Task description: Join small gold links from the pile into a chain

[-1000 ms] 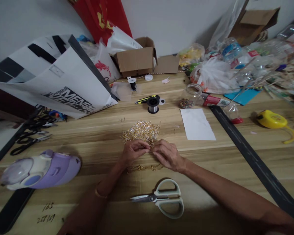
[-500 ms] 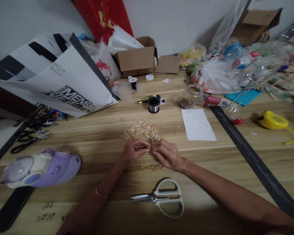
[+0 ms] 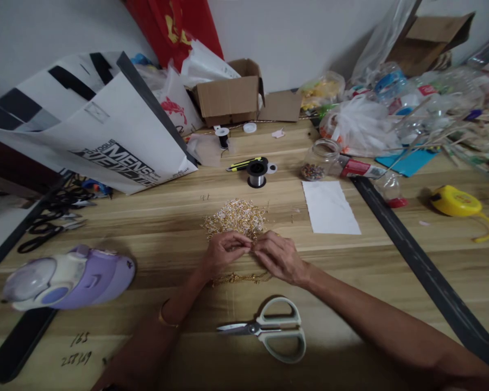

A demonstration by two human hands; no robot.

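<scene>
My left hand and my right hand meet fingertip to fingertip over the wooden table. Both are closed in a pinch, and whatever sits between the fingers is too small to name. Right behind the fingertips lies a heap of small gold and clear beads. Closer to me, below the hands, a gold chain is stretched sideways on the wood. Scissors with pale handles rest in front of it, their blades pointing left.
Beyond the heap are a wire spool, a yellow-and-black cutter and a jar of beads. White paper and a tape measure lie right. Left stand a purple bottle, black scissors and a paper bag.
Both hands keep the same pinch in nearly the same place. The view has shifted very slightly; nothing on the table has visibly moved.
</scene>
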